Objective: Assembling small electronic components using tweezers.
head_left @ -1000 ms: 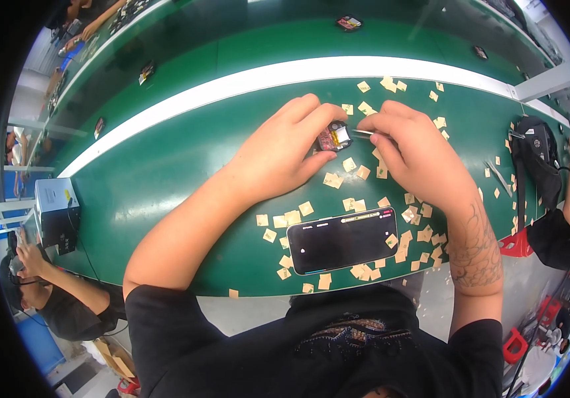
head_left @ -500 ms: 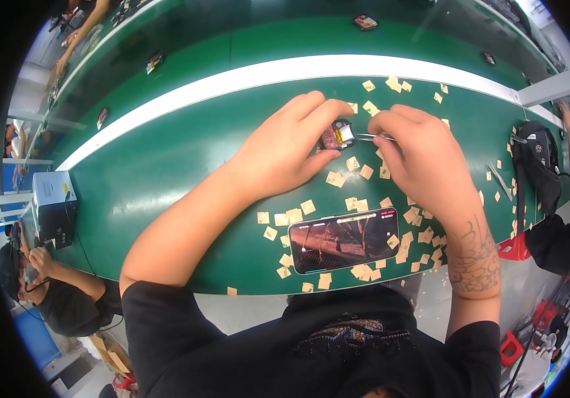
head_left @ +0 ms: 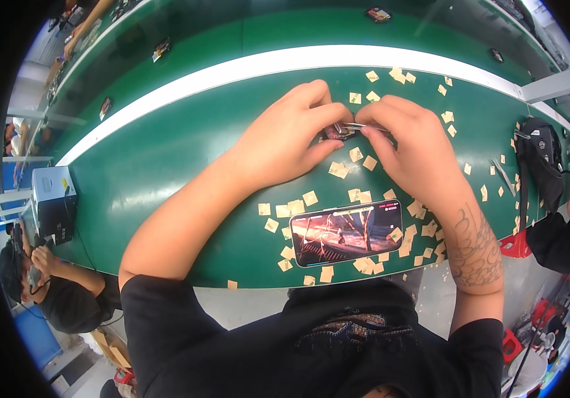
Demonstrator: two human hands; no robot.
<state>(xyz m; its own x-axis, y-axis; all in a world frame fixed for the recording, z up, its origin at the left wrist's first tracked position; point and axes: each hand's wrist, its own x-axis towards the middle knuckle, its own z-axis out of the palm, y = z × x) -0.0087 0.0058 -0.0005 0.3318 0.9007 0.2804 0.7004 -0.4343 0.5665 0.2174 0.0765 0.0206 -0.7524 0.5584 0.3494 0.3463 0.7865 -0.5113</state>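
Observation:
My left hand (head_left: 288, 136) grips a small dark electronic module (head_left: 338, 134) with reddish parts between thumb and fingers, low over the green bench. Pinched in my right hand (head_left: 419, 147) is a pair of metal tweezers (head_left: 356, 125), whose tips reach across the module's upper side. The fingers of both hands nearly meet there and hide much of the module. Small cream paper squares (head_left: 339, 170) are scattered just below and around the hands. A phone (head_left: 346, 233) playing a video lies flat nearer my body, with a paper square on its right end.
Past a white divider (head_left: 258, 63), several similar modules (head_left: 378, 14) lie on a green strip. A second pair of tweezers (head_left: 502, 174) and a black bag (head_left: 541, 149) are at the right. A black-and-silver box (head_left: 53, 202) stands at the left end, beside a seated person (head_left: 66, 292).
My right hand has shifted left, bringing the tweezers over the module. The module's pale and yellow face, visible before, is now mostly hidden. The phone picture has changed.

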